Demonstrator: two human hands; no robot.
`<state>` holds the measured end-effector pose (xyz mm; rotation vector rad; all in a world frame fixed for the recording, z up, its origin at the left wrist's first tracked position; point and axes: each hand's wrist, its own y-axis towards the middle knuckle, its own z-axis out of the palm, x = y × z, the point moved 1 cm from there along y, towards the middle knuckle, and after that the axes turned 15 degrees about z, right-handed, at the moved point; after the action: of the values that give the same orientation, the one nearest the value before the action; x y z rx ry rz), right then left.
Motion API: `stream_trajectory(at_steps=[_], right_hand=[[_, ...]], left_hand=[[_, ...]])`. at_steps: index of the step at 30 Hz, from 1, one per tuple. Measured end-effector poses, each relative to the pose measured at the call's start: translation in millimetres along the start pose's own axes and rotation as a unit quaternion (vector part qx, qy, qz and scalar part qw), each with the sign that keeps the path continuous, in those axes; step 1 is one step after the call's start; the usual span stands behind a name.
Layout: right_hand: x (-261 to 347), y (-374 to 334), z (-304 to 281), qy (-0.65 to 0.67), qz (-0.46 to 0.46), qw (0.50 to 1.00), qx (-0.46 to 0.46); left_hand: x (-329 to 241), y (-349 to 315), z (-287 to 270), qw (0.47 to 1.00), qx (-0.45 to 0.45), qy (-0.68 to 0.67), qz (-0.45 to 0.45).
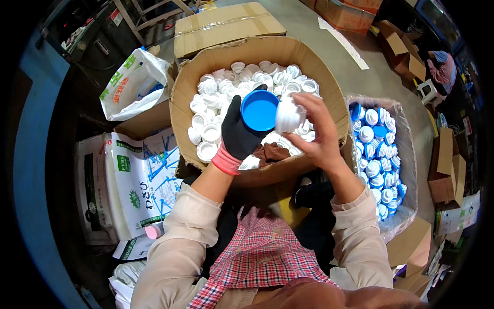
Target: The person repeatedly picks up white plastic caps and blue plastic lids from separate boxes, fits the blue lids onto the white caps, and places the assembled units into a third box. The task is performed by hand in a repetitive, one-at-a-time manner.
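Note:
My left hand [237, 131], in a black glove with a pink cuff, holds a round blue plastic cap [260, 110], its hollow side facing up. Bare, my right hand [320, 135] grips a white ribbed plastic cap [290, 115] between thumb and fingers, right beside the blue one. Both hands are over a large cardboard box [183, 103] heaped with loose white plastic caps [211, 132]. A brown cloth [271, 154] lies on the white caps at the box's near side, below my hands.
To the right stands a plastic-lined box [409, 154] of blue-and-white caps [374, 167]. A closed carton [226, 26] sits behind the big box. On the left are a white plastic bag [135, 82] and printed sacks [136, 175]. Another person [442, 69] is at the far right near a white stool [429, 92].

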<state>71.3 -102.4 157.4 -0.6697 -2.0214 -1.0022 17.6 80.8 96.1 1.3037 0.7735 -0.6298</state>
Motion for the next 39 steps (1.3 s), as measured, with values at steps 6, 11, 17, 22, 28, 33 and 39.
stream_trajectory(at_steps=[6,11,17,22,28,33,39], right_hand=[[0.9,-4.5,11.2,-0.117,-0.059,0.989,-0.062],[1.5,-6.3,19.3,-0.138,-0.064,0.982,-0.108],[10.3,-8.9,21.9,-0.17,-0.055,0.979,-0.099],[11.7,-9.5,24.3,-0.172,-0.06,0.978,-0.099],[9.5,-10.6,27.0,-0.171,-0.039,0.981,-0.086],[11.6,1.9,16.8,-0.136,-0.057,0.988,-0.053],[-5.9,2.0,11.9,0.258,0.252,0.926,0.111]], left_hand=[[-3.8,-0.3,23.6,0.977,-0.057,-0.205,0.026],[-9.0,-3.2,26.2,0.978,-0.045,-0.206,0.005],[-20.0,-4.9,27.1,0.978,-0.039,-0.204,0.03],[-29.6,-2.1,26.3,0.961,-0.023,-0.275,0.03],[-22.1,-6.1,25.9,0.969,-0.045,-0.243,0.001],[-23.7,-6.0,18.9,0.972,-0.098,-0.204,-0.057],[-23.8,-5.1,20.0,0.968,-0.05,-0.24,-0.059]])
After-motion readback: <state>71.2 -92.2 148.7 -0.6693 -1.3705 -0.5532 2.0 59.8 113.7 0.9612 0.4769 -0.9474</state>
